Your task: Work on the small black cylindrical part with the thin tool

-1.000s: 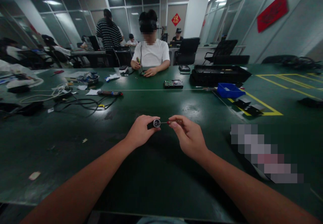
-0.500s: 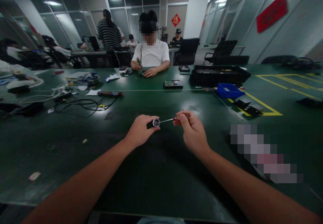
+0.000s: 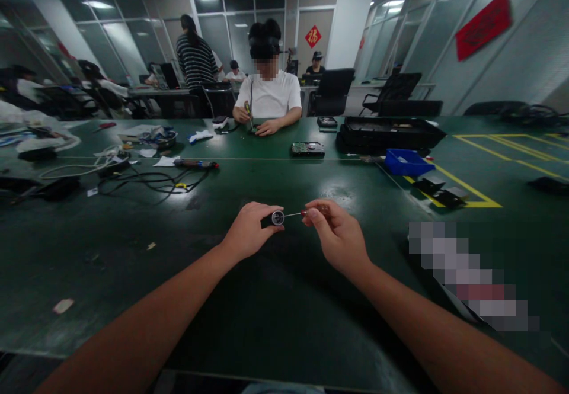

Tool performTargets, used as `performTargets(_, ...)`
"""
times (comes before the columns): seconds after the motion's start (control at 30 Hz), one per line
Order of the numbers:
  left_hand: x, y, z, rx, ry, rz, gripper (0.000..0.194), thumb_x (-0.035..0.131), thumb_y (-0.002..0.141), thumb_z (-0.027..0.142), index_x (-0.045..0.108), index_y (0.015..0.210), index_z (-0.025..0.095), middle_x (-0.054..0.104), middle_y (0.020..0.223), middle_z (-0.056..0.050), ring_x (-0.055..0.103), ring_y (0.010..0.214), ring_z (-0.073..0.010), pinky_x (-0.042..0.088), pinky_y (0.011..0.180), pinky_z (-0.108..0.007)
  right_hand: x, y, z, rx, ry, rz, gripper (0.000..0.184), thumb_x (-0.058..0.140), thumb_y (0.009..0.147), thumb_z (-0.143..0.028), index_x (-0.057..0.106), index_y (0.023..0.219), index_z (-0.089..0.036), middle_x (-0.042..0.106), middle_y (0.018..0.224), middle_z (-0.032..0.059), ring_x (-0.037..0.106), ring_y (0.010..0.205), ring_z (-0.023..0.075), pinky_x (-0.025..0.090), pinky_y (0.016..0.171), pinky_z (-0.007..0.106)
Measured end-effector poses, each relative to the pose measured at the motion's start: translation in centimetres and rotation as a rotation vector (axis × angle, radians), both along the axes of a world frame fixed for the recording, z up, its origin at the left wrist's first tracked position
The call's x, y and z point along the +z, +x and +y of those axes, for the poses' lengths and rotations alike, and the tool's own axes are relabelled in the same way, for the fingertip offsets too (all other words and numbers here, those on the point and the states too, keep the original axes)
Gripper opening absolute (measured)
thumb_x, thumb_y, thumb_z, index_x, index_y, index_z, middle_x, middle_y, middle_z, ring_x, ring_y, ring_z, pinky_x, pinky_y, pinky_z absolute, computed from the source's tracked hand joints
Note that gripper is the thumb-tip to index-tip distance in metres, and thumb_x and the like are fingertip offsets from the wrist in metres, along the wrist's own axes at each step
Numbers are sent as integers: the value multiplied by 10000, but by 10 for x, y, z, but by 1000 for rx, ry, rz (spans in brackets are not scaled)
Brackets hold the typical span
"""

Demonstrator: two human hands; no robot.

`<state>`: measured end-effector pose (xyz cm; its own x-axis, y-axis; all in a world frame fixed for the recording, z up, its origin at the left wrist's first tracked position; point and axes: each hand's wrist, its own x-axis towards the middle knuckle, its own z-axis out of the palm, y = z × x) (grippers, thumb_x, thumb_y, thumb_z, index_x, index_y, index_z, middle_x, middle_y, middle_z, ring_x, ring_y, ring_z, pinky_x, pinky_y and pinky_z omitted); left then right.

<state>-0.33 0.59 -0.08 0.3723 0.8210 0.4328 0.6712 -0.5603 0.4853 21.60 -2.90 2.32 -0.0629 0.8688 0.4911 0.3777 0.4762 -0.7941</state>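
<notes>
Above the green table, my left hand (image 3: 249,231) is closed around a small dark cylinder (image 3: 278,218) with a silvery ring at its end; that round end is turned to the right and toward me. My right hand (image 3: 340,234) pinches the handle of a screwdriver (image 3: 293,214), red where its thin metal shaft begins. The shaft points left and its tip meets the open end of the cylinder. Whether it sits on a screw inside is too small to tell. My fingers cover most of both the handle and the cylinder's body.
Across the green table (image 3: 200,317) a person in a white shirt (image 3: 269,95) works with a screwdriver. Between us lies a hard drive (image 3: 307,149). A blue bin (image 3: 408,162) and a black tray (image 3: 391,133) stand right; cables (image 3: 146,185) and a pen-like tool (image 3: 195,163) lie left.
The screwdriver and my right hand have come slightly closer to the cylinder, and less shaft shows between them. My left hand keeps its hold. The whole view has shifted a little.
</notes>
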Motion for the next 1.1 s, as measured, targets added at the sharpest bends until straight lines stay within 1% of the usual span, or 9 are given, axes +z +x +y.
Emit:
performTargets(0.1,-1,0,0,-6,-8,-11,358,781,852,284,703,1201,265,754,1148,-36,663,1083,-248,484,967,-436,4,1,-3,-75,129,-186,213,664,908,-416,676,818,-223,708,705,4,654,605,155,473,581,276)
performTargets(0.17,-2,0,0,-9,-9,-18,366,779,854,288,700,1210,263,752,1154,-35,662,1088,-248,483,968,-432,5,2,-4,-125,201,-253,347,699,880,-437,590,633,-218,605,569,-27,555,500,120,402,518,260)
performTargets(0.3,-2,0,0,-9,-9,-26,365,779,855,279,700,1209,244,751,1154,-42,661,1085,-242,486,964,-418,3,2,-5,-155,263,-311,460,701,879,-465,502,549,-214,500,494,-47,455,446,95,331,482,257)
performTargets(0.5,-3,0,0,-31,-9,-34,339,761,870,279,700,1202,255,749,1151,-42,665,1077,-239,495,962,-417,3,1,-7,-91,276,-370,357,684,893,-458,596,641,-220,581,573,-19,526,523,126,382,533,272)
performTargets(0.67,-2,0,0,-22,-14,-26,352,771,860,283,701,1204,259,752,1147,-36,665,1081,-243,495,963,-425,8,3,-8,62,278,-364,151,565,955,-282,696,932,-211,693,805,46,639,730,183,485,669,318)
performTargets(0.73,-2,0,1,-25,-14,-24,353,771,859,277,701,1205,260,751,1152,-35,666,1084,-243,493,966,-425,10,3,-8,90,279,-373,171,536,962,-257,693,1007,-206,708,872,62,657,797,201,500,731,348)
performTargets(0.83,-3,0,1,-37,-9,-28,358,774,856,273,700,1206,258,751,1153,-33,667,1082,-241,491,969,-423,10,4,-8,126,245,-363,227,485,1004,-289,701,984,-223,731,890,53,675,820,205,501,772,368)
performTargets(1.0,-3,0,1,-21,-10,-29,366,783,848,269,698,1205,258,751,1146,-33,664,1073,-241,496,950,-419,4,2,-8,54,100,-180,239,509,1010,-340,671,1152,-237,751,977,60,708,877,214,530,785,369)
performTargets(1.1,-1,0,0,-26,-4,-27,370,787,845,262,700,1205,258,752,1142,-32,664,1072,-241,496,946,-418,1,-1,-7,57,-7,26,236,556,988,-385,663,1137,-236,752,964,57,718,882,214,552,798,368)
